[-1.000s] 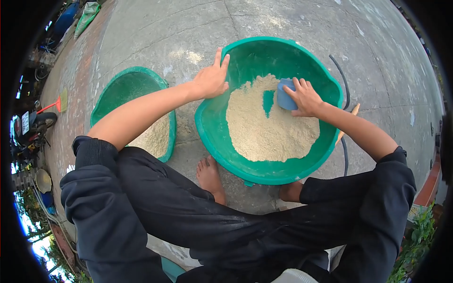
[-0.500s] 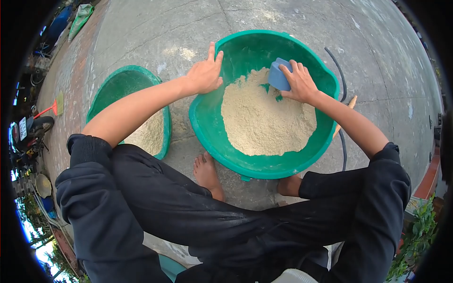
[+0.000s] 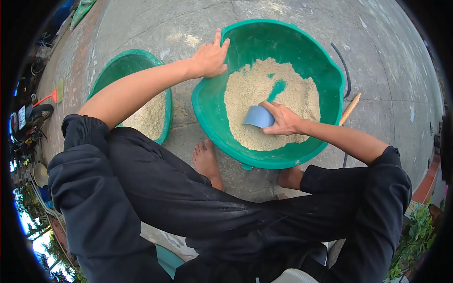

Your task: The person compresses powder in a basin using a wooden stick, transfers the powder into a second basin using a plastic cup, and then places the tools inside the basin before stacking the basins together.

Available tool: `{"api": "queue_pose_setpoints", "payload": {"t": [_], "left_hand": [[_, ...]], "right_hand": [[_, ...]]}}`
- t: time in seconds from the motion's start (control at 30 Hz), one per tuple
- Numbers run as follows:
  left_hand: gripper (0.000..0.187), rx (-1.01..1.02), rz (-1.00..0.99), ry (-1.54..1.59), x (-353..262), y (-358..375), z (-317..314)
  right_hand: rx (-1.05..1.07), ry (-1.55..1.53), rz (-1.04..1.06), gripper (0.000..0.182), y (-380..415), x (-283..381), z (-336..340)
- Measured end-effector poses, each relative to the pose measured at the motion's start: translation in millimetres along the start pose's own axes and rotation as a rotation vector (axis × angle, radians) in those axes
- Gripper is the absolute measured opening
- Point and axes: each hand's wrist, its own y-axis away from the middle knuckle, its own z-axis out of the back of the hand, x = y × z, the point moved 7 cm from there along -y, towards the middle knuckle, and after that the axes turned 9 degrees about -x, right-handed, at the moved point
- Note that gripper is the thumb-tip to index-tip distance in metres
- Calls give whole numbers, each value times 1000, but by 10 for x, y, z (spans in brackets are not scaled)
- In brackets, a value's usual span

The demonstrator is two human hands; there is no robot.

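My right hand (image 3: 284,119) grips a blue plastic cup (image 3: 257,116), its mouth pushed into the pale, coarse meal (image 3: 245,89) inside a large green basin (image 3: 325,52). Fingers and thumb wrap round the cup's base end. At the basin's upper left rim, my left hand (image 3: 210,57) holds on, two fingers pointing up along the edge and the others partly hidden. A streak of bare green bottom shows through the meal above the cup.
A smaller green basin (image 3: 166,115) with similar meal (image 3: 148,118) stands to the left, under my left forearm. My bare feet (image 3: 206,162) are close to the large basin. A dark hose (image 3: 343,66) and a tan stick-like piece (image 3: 350,108) lie on the concrete at right.
My right hand has drawn the cup down and left through the meal, towards me, turning it over. My left hand stays on the rim.
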Motion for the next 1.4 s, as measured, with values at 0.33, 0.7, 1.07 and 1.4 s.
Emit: {"api": "queue_pose_setpoints", "payload": {"t": [0.33,0.7,1.07,1.4], "left_hand": [[64,-135,-156,-173,-202,234,184],[67,127,128,916,-103,265,319],[51,355,480,1291,900,1216,799],[68,-80,201,-4,1698,2385,1120]], "right_hand": [[169,-1079,-560,54,-121,-746,39],[277,-1329,-376,66,-449,94,438],[259,-1150,-143,73,-1450,1550,627],[-398,0,434,99,-2243,2923,-397]]}}
